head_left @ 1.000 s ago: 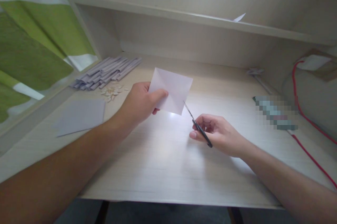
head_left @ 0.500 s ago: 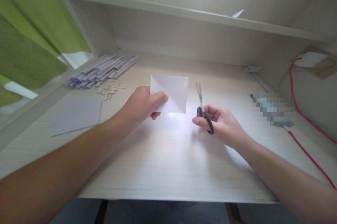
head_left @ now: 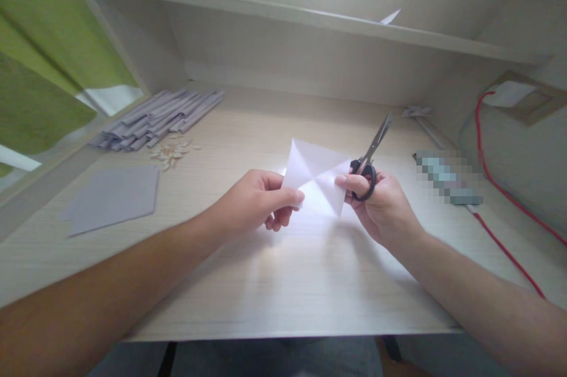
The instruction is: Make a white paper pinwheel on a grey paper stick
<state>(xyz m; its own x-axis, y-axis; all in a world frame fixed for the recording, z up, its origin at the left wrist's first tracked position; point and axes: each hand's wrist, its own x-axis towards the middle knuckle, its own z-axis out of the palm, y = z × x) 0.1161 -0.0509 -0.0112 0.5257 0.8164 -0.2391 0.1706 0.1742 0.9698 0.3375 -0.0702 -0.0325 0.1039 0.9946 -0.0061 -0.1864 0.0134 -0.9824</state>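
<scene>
A small square paper sheet [head_left: 312, 158] with crossing diagonal creases is held up above the desk, tilted to one side. My left hand [head_left: 270, 200] pinches its left edge between thumb and fingers. At the opposite edge, the thumb of my right hand [head_left: 378, 200] presses on the paper. Black-handled scissors [head_left: 371, 152] hang on that same right hand, their blades pointing up and away to the right and nearly closed together. The fingers behind the paper are partly hidden.
Rolled paper tubes [head_left: 159, 120] are piled at the back left. Small pale pieces [head_left: 170, 151] and a stack of paper sheets [head_left: 115, 197] lie nearer. On the right are a paper pinwheel on a stick [head_left: 419, 111], a pixelated object [head_left: 447, 176] and a red cord [head_left: 509, 259]. A shelf [head_left: 287, 13] crosses above.
The paper has moved right and turned in my left hand. My right hand has come to grip its right edge, and the scissors have swung to point up and right.
</scene>
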